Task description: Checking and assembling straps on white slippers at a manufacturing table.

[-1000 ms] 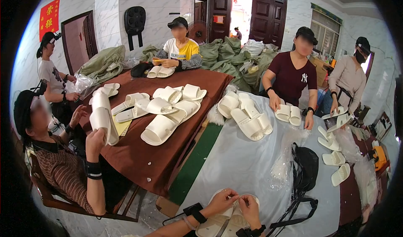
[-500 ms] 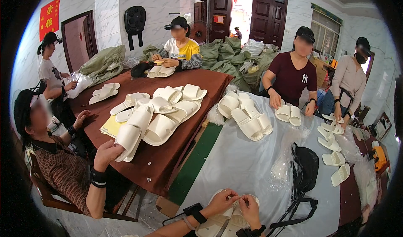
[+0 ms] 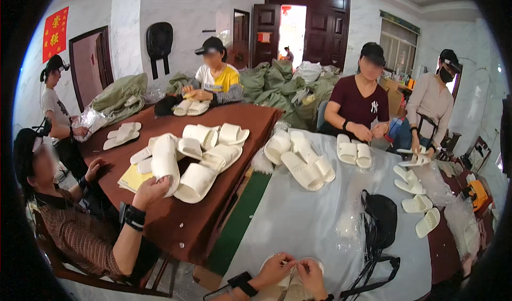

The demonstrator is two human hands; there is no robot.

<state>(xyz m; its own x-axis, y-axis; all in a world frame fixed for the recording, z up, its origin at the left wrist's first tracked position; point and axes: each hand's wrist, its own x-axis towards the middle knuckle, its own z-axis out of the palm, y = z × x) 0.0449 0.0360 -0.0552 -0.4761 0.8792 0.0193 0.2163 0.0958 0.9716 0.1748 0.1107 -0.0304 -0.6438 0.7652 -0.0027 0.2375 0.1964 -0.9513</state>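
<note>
At the lower edge, my left hand [image 3: 275, 269] and my right hand [image 3: 312, 277] meet over a pair of cream slide slippers [image 3: 296, 290]. Thumbs and fingertips of both hands are pinched close together. Whatever lies between the fingertips is too small to make out. The slippers lie side by side on the grey-covered table [image 3: 261, 231], partly hidden by my hands and cut off by the picture's edge. To the right of my right hand rests a black bag [image 3: 380, 218] with its straps trailing toward me.
More slippers [image 3: 301, 170] lie farther up the grey table, with clear plastic bags [image 3: 349, 215] near the black bag. A brown-covered table [image 3: 234, 189] at left carries a slipper pile. Co-workers sit or stand around; one at left grips a slipper [image 3: 165, 165]. Green sacks [image 3: 266, 82] fill the back.
The view has shifted, so most things sit farther left. My hands stay pinched together over the slippers. The maroon-shirted co-worker's hands have left the slippers and come together. The left co-worker's slipper has tilted.
</note>
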